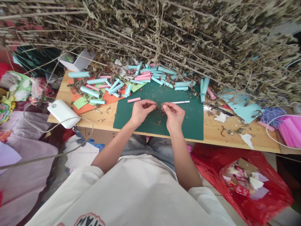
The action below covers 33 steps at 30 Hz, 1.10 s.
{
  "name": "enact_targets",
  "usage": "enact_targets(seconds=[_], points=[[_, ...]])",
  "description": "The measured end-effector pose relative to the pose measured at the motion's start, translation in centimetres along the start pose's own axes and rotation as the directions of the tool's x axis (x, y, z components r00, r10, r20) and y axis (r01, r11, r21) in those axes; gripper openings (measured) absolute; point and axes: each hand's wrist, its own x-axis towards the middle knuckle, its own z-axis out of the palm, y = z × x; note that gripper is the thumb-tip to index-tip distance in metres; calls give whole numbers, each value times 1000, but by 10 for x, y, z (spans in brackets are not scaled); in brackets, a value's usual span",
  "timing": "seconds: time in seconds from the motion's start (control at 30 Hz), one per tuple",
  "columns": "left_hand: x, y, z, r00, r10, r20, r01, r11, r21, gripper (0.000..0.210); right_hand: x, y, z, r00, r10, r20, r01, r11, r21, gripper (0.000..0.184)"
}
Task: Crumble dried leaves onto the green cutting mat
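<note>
Over the green cutting mat (194, 125), my left hand (141, 111) and my right hand (174, 115) face each other with a small gap between them. Both pinch thumb against fingers on bits of dried leaf (159, 108). Below them, brown crumbs (159, 122) lie on the mat. A white pen-like stick (181, 102) rests just behind my right hand. Beside my left hand lies a pink paper roll (134, 99). Several blue paper rolls (89, 92) and more pink ones (143, 77) are heaped behind, mixed with leaf scraps.
A large pile of dried stalks (150, 34) spans the back. At the left table edge sits a white device (63, 113) with a cable. Right of the mat are a black pen (221, 110) and blue paper (243, 105). A red bag (265, 175) of scraps stands below right.
</note>
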Motion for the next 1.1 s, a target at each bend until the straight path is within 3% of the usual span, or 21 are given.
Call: enact_targets(seconds=[0.33,0.5,0.7,0.8,0.93,1.1], points=[[-2,0,3,997,-35,62,39,997,-59,28,-7,-7,-1,987,-43,152,51,997,-49,28],[-2,-2,4,998,-6,69,5,1000,11,23,-10,-6,2,984,-122,130,135,985,-103,20],[0,-3,1,999,30,31,-30,999,11,24,-4,-6,1,997,-76,-7,75,992,-106,21],[0,-2,-1,998,33,52,-34,999,31,26,-1,-9,-3,997,-63,44,67,993,-95,25],[-1,3,-1,986,91,139,-117,974,192,27,-2,-12,-5,990,-45,137,62,991,-123,24],[-2,10,0,958,209,198,-280,837,470,15,-3,-12,-6,981,-30,194,56,990,-129,17]])
